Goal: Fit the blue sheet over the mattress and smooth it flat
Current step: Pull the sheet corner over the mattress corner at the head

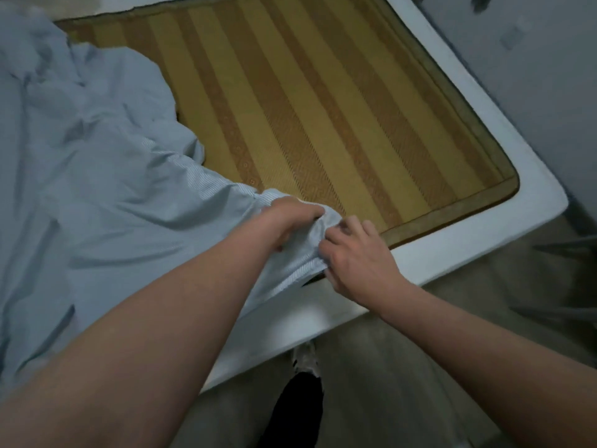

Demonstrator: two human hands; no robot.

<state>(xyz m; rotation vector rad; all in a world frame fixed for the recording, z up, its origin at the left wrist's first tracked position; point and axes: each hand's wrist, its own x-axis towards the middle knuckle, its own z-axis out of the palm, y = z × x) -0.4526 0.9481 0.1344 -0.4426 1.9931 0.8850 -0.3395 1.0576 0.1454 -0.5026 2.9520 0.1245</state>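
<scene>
The pale blue sheet (97, 195) lies crumpled over the left half of the white mattress (484, 130). A yellow-brown striped mat (323, 108) covers the mattress top on the right. Near the mattress's front edge, my left hand (287, 221) grips a bunched fold of the sheet's edge. My right hand (358, 253) pinches the same bunched edge from the right side, fingers curled into the cloth. The sheet's edge hangs slightly over the front side of the mattress beneath my hands.
The mattress's near right corner (549, 202) is bare white. A grey wall (549, 76) runs close along the right side. A beige floor (420, 367) lies below, with my dark trouser leg and foot (300, 409) by the bed edge.
</scene>
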